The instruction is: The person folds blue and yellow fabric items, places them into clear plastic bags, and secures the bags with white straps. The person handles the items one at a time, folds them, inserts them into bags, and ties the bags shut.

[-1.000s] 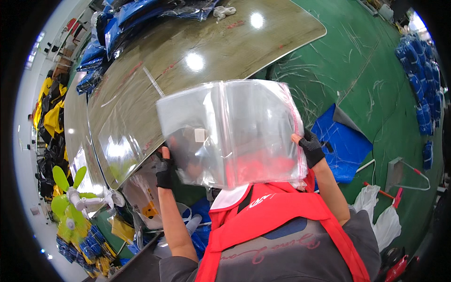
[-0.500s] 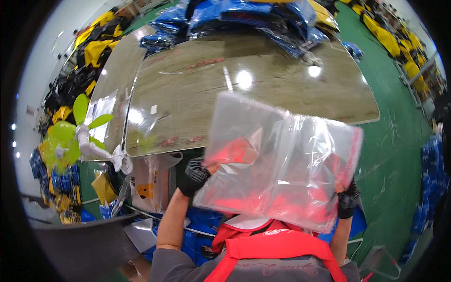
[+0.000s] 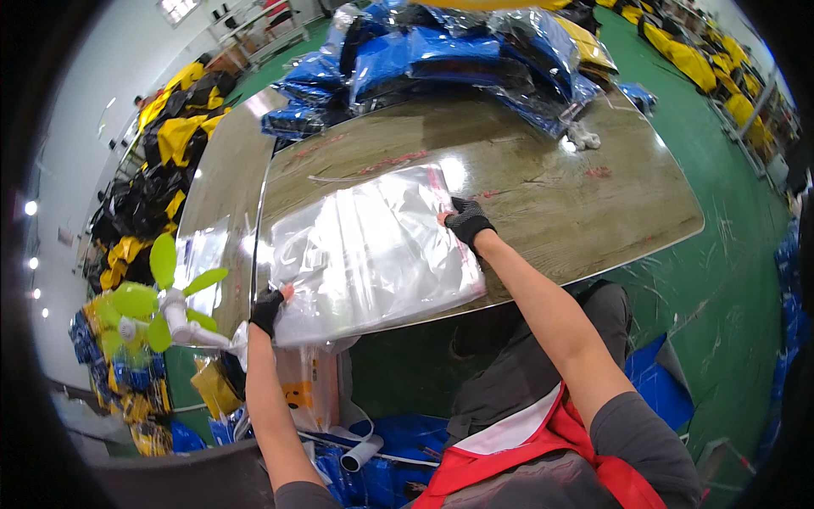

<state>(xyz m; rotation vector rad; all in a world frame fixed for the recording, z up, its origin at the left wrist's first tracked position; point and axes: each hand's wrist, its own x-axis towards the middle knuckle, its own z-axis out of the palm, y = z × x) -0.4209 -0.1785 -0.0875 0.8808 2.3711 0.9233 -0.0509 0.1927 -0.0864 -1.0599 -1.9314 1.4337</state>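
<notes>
A stack of clear plastic bags (image 3: 365, 254) with a pinkish strip along its right edge lies on the near left of the wood-patterned table (image 3: 585, 204). My left hand (image 3: 269, 310), in a black fingerless glove, grips the bags' lower left edge. At their right edge my right hand (image 3: 466, 222), gloved alike, has its fingers closed on the strip side. The undersides of both hands' grips are hidden.
Blue packages in clear wrap (image 3: 449, 55) are heaped along the table's far side. A green-bladed fan (image 3: 174, 310) stands at the near left edge. Below hang a white bag (image 3: 309, 386) and, lower, a white tube (image 3: 362, 454). Yellow and black bundles (image 3: 174, 136) line the left wall.
Both hands have carried the plastic bags from in front of my body forward and left onto the tabletop. The bags have turned from tilted up to lying nearly flat.
</notes>
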